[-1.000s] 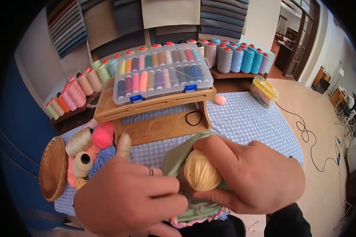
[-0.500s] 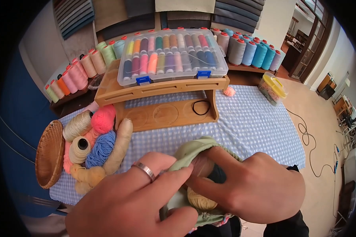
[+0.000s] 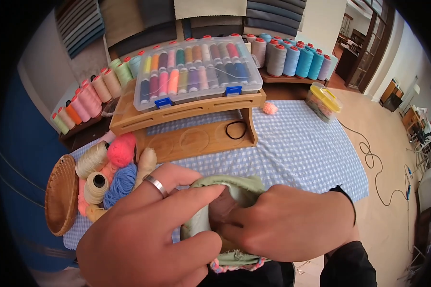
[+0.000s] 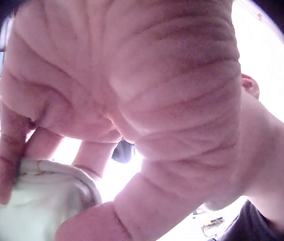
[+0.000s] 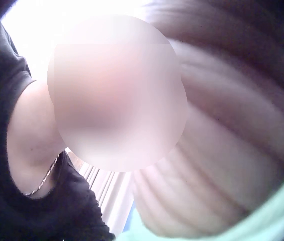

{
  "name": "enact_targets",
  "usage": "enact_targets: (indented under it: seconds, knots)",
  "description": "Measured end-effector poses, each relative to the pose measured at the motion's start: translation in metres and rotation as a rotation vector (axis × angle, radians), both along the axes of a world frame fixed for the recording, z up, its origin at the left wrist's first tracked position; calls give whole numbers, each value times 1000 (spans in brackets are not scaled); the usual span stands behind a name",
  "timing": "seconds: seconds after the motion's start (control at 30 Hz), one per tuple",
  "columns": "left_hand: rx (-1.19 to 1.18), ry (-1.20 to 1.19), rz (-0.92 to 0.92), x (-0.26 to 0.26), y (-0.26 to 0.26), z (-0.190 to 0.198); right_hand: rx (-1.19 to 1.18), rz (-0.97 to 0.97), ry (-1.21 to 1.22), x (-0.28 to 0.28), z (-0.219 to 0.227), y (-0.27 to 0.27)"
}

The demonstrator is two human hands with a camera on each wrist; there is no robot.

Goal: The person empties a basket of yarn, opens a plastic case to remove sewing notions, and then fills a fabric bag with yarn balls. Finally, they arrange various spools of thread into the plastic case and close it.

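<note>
A soft green cloth bag [image 3: 237,182] with a pale lining and a braided multicoloured trim [image 3: 251,266] sits low in front of the person. The left hand [image 3: 148,232], with a ring on one finger, pinches the bag's left rim between fingers and thumb; in the left wrist view the cloth [image 4: 46,201] lies between them. From the right, the right hand [image 3: 292,225] reaches into the bag's mouth, its fingertips hidden inside. Pale green cloth [image 5: 277,218] lies along that hand in the right wrist view. No yellow yarn shows in the opening.
A wicker basket [image 3: 51,201] lies tipped beside several yarn balls and skeins, including a blue skein [image 3: 121,185]. A wooden stand [image 3: 191,110] carries a clear case of thread spools [image 3: 196,71]. A yellow-lidded tub [image 3: 323,103] stands at the checked tablecloth's [image 3: 306,158] right edge.
The right hand has lowered a yellow yarn ball into the bag and reached deeper in; the ball is now out of sight. The left hand has moved onto the bag's rim.
</note>
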State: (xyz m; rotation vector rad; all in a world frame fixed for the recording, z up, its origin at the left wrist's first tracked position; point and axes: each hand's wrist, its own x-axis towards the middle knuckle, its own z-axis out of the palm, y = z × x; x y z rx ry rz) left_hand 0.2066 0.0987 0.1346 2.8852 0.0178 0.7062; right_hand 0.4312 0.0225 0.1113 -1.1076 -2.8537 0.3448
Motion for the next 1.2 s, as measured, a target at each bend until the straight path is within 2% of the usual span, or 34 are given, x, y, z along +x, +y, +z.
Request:
enact_targets:
  seconds: [0.07, 0.17, 0.23, 0.27, 0.3, 0.37, 0.63, 0.7, 0.73, 0.77, 0.8, 0.83, 0.87, 0.9, 0.93, 0.97, 1.0, 1.07, 1.1, 1.17, 1.2]
  knots:
    - [-25, -13, -29, 2, 2, -1, -21, 33, 11, -3, -3, 0]
    - [-35, -16, -27, 3, 1, 0, 64, -60, -31, -11, -4, -5]
    - [-80, 36, -15, 4, 0, 4, 88, -131, 41, -19, -15, -2]
    - [-70, 35, -19, 4, 0, 4, 207, -137, 149, -24, -21, 0]
    - [-72, 15, 0, 4, 0, 2, 217, -141, 150, -24, -23, 3]
    - [-69, -4, 14, 3, 3, 2, 208, 3, 280, -26, -26, 10]
    - [-145, 18, 25, 2, 10, 5, 196, -100, 261, -17, -26, 14]
    - [-156, 32, 1, -2, 17, 8, -81, 22, 280, -1, 2, 16]
    - [-171, 46, -21, -4, 19, 10, -166, 84, 434, 14, 6, 18]
    - [-171, 45, -22, -6, 21, 8, -153, 146, 631, 28, 12, 24]
    - [-192, 30, -2, -7, 22, 5, -240, 6, 698, 45, 34, 20]
    - [-211, 15, 19, -8, 23, 3, -121, -45, 785, 66, 33, 27]
    - [-207, 11, 21, -8, 24, 3, -149, -224, 949, 77, 37, 31]
    - [-210, 8, 13, -6, 24, 3, -82, -365, 937, 92, 38, 47]
    - [-214, 7, 4, -5, 24, 4, -17, -614, 877, 101, 36, 61]
    - [-211, 6, 4, -5, 24, 4, 208, -735, 741, 123, 14, 90]
    - [-216, 9, 5, -5, 24, 3, 386, -832, 481, 139, -1, 107]
    - [-220, 11, 7, -4, 24, 3, 342, -1013, 50, 173, -53, 152]
    - [-223, 8, -4, -3, 24, 3, 130, -1034, -148, 174, -63, 160]
    - [-220, 7, -15, -2, 25, 5, -19, -1016, -116, 181, -97, 173]
    - [-226, 11, -14, -2, 25, 5, -3, -994, -75, 183, -107, 174]
